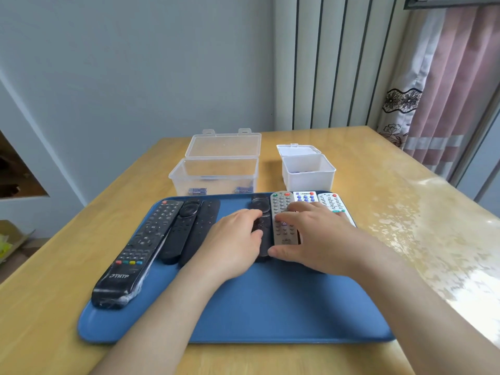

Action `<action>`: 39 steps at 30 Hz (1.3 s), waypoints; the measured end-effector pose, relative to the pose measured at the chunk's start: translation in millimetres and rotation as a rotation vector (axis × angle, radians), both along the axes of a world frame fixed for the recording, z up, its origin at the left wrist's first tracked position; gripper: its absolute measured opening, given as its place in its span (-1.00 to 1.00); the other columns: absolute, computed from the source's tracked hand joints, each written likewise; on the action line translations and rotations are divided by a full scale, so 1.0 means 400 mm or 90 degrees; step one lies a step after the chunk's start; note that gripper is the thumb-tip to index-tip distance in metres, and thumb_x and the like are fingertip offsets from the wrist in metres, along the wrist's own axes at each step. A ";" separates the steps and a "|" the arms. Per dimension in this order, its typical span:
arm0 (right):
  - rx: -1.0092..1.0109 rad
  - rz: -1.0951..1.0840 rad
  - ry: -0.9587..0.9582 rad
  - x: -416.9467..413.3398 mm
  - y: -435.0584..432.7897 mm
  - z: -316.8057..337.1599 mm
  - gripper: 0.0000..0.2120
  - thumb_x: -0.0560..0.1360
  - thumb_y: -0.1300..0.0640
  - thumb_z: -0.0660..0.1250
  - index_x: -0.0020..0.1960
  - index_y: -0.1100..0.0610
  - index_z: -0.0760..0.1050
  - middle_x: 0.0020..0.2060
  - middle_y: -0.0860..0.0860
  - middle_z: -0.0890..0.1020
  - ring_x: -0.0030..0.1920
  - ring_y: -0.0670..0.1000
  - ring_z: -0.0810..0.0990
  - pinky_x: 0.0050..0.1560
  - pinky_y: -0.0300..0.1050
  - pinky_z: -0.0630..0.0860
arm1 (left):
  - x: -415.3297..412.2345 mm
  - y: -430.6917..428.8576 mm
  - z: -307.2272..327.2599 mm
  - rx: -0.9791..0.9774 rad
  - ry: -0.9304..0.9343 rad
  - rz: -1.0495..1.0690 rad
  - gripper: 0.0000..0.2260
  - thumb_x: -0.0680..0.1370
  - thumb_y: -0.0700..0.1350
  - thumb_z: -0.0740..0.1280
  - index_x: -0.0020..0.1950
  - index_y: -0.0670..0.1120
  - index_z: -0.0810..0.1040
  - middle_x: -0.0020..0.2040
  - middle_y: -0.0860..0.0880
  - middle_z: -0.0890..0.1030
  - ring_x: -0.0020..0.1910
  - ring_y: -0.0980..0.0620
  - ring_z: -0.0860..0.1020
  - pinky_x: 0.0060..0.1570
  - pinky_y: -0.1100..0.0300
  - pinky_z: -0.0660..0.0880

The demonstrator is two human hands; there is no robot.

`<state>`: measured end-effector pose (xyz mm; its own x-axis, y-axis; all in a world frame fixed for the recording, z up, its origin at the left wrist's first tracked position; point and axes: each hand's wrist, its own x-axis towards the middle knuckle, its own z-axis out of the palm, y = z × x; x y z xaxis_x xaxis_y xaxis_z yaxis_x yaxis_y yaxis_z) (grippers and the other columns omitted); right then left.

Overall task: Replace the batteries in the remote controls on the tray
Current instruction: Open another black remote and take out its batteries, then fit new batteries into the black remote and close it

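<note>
— So, where are the remotes?
— All on the far half of the blue tray (270, 307): a big black remote (146, 239) at the left, two slim ones beside it, then a slim black remote (261, 204), a grey remote (281, 204) and two white remotes (305, 197).
— And the hands?
— The left grip (235, 239) curls round the slim black remote. The right grip (311, 239) lies spread over the grey remote (thumb at its near end), holding nothing.
— Batteries?
— The batteries (197, 190) are in the open clear box (213, 171) on the desk (378, 185), just behind the tray.
</note>
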<state>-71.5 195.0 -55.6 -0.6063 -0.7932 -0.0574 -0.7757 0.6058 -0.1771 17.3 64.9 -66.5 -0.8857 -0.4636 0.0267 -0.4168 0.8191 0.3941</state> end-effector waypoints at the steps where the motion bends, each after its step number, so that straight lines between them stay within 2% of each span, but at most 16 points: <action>1: -0.001 -0.002 0.004 -0.001 -0.001 -0.003 -0.39 0.48 -0.38 0.19 0.43 -0.10 0.33 0.38 -0.09 0.35 0.42 0.00 0.23 0.29 0.14 0.30 | -0.002 0.001 -0.001 0.010 0.006 -0.008 -0.59 0.64 -0.08 0.16 0.50 0.03 0.28 0.40 0.02 0.43 0.38 0.00 0.37 0.27 0.18 0.28; 3: -0.012 -0.003 0.013 -0.003 0.001 -0.007 -0.38 0.47 -0.40 0.18 0.43 -0.13 0.33 0.37 -0.10 0.35 0.42 0.00 0.23 0.30 0.14 0.28 | -0.001 -0.001 0.001 0.006 0.031 -0.009 -0.59 0.64 -0.09 0.14 0.51 0.03 0.27 0.42 0.03 0.42 0.38 -0.01 0.37 0.28 0.16 0.28; 5: -0.047 0.002 0.023 0.000 0.002 -0.010 -0.36 0.46 -0.42 0.15 0.46 -0.16 0.28 0.43 -0.12 0.30 0.47 -0.02 0.16 0.34 0.14 0.22 | 0.008 -0.020 0.014 -0.100 0.076 0.016 -0.62 0.62 -0.12 0.15 0.44 0.03 0.35 0.37 0.04 0.46 0.33 -0.03 0.40 0.23 0.11 0.33; 7: -0.103 0.035 0.038 0.015 -0.005 -0.011 -0.38 0.49 -0.40 0.11 0.49 -0.19 0.23 0.49 -0.16 0.21 0.51 -0.07 0.05 0.39 0.13 0.15 | 0.029 -0.057 0.037 -0.244 0.054 0.086 -0.71 0.57 -0.13 0.17 0.25 0.05 0.49 0.23 0.04 0.54 0.25 -0.06 0.45 0.04 0.05 0.45; 9: -0.134 0.096 0.055 0.040 -0.023 -0.015 -0.44 0.54 -0.36 0.06 0.48 -0.20 0.24 0.52 -0.19 0.16 0.53 -0.13 -0.02 0.43 0.16 0.11 | 0.049 -0.094 0.056 -0.302 -0.039 0.159 -0.84 0.56 -0.07 0.18 0.06 0.02 0.53 0.09 0.01 0.55 0.16 -0.06 0.45 -0.20 0.10 0.39; 12: -0.063 0.160 0.073 0.074 -0.049 -0.041 -0.49 0.58 -0.32 0.01 0.47 -0.17 0.26 0.54 -0.14 0.13 0.56 -0.09 -0.07 0.45 0.26 0.01 | 0.059 -0.128 0.051 -0.266 -0.156 0.194 -0.76 0.55 0.16 0.22 -0.01 0.01 0.51 0.10 -0.01 0.52 0.19 -0.04 0.41 -0.20 0.13 0.31; 15: -0.017 0.154 0.135 0.077 -0.053 -0.061 -0.55 0.59 -0.28 0.04 0.38 -0.12 0.37 0.44 -0.11 0.29 0.53 -0.03 0.07 0.41 0.28 0.02 | 0.046 -0.125 0.035 -0.269 -0.208 0.172 -0.66 0.51 0.25 0.26 0.02 0.00 0.51 0.12 -0.01 0.48 0.26 -0.05 0.37 -0.14 0.11 0.35; 20: -0.058 0.115 0.187 0.067 -0.052 -0.068 -0.47 0.57 -0.28 -0.08 0.26 -0.05 0.50 0.31 -0.10 0.43 0.44 -0.02 0.24 0.38 0.28 -0.01 | 0.032 -0.087 0.026 -0.314 -0.163 0.165 -0.68 0.50 0.16 0.28 -0.29 -0.03 0.35 -0.21 0.02 0.45 -0.11 -0.06 0.44 -0.30 0.17 0.30; 23: -0.171 0.111 0.171 0.057 -0.058 -0.081 -0.50 0.52 -0.21 -0.05 0.21 -0.02 0.52 0.31 -0.08 0.48 0.47 -0.02 0.28 0.37 0.26 0.08 | 0.036 -0.099 0.034 -0.291 -0.089 0.193 -0.78 0.44 0.05 0.31 -0.30 -0.05 0.42 -0.35 0.01 0.44 -0.22 -0.08 0.46 -0.38 0.19 0.29; 26: -0.376 0.066 0.192 0.047 -0.064 -0.079 -0.69 0.53 -0.01 0.16 0.16 0.04 0.57 0.20 -0.06 0.59 0.32 0.01 0.47 0.27 -0.01 0.15 | 0.056 -0.142 0.047 -0.136 -0.002 0.246 -0.80 0.38 0.01 0.35 -0.27 -0.12 0.60 -0.38 -0.02 0.58 -0.33 -0.07 0.47 -0.37 0.20 0.36; 28: -0.500 0.025 0.068 0.054 -0.064 -0.059 -0.70 0.59 0.07 0.19 0.28 0.05 0.53 0.16 -0.03 0.60 0.24 -0.05 0.45 0.20 -0.26 0.20 | 0.059 -0.152 0.050 0.114 0.152 0.224 -0.83 0.42 -0.03 0.41 -0.28 -0.11 0.66 -0.39 0.00 0.60 -0.34 -0.04 0.47 -0.30 0.19 0.40; 29: -0.535 -0.001 -0.087 0.063 -0.062 -0.044 -0.69 0.63 0.06 0.19 0.34 0.03 0.49 0.15 -0.03 0.61 0.22 -0.08 0.46 0.21 -0.35 0.26 | 0.055 -0.141 0.053 0.279 0.254 0.182 -0.84 0.47 -0.08 0.42 -0.26 -0.12 0.68 -0.36 -0.03 0.62 -0.32 -0.04 0.49 -0.26 0.17 0.45; 31: -0.599 -0.037 -0.475 0.079 -0.059 -0.017 -0.74 0.65 -0.02 0.17 0.27 -0.06 0.51 0.11 -0.02 0.65 0.13 -0.07 0.59 0.21 -0.19 0.49 | 0.041 -0.102 0.054 0.524 0.390 0.088 -0.84 0.55 -0.13 0.37 -0.13 -0.18 0.69 -0.21 -0.18 0.67 -0.24 -0.05 0.55 -0.08 0.06 0.54; 32: -0.624 -0.052 -0.621 0.082 -0.058 -0.009 -0.75 0.65 -0.05 0.15 0.18 -0.05 0.56 0.04 0.00 0.67 0.00 -0.01 0.67 0.06 -0.08 0.61 | 0.032 -0.080 0.051 0.566 0.420 0.048 -0.82 0.56 -0.13 0.34 -0.10 -0.20 0.68 -0.19 -0.21 0.67 -0.24 -0.04 0.55 -0.04 0.02 0.53; 34: -0.664 -0.061 -0.757 0.086 -0.055 0.000 -0.65 0.65 -0.08 0.11 0.10 0.08 0.59 -0.14 0.07 0.68 -0.29 0.09 0.67 -0.28 -0.06 0.63 | 0.018 -0.040 0.045 0.544 0.435 0.006 -0.81 0.58 -0.10 0.33 -0.13 -0.16 0.68 -0.28 -0.12 0.62 -0.29 0.01 0.51 -0.10 0.05 0.45; 39: -0.693 -0.048 -0.756 0.068 -0.049 0.003 -0.63 0.69 0.03 0.07 0.04 0.26 0.55 -0.35 0.13 0.55 -0.43 0.08 0.53 -0.42 -0.13 0.52 | 0.003 -0.003 0.040 0.523 0.471 0.016 -0.69 0.56 0.04 0.32 -0.17 -0.20 0.62 -0.44 -0.10 0.50 -0.37 -0.02 0.48 -0.20 0.15 0.43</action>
<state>-44.2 175.4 -54.2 -0.6697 -0.7413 0.0430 0.1300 -0.1741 -0.9761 18.4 63.7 -50.7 -0.7679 -0.6010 0.2215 0.1339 0.1876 0.9731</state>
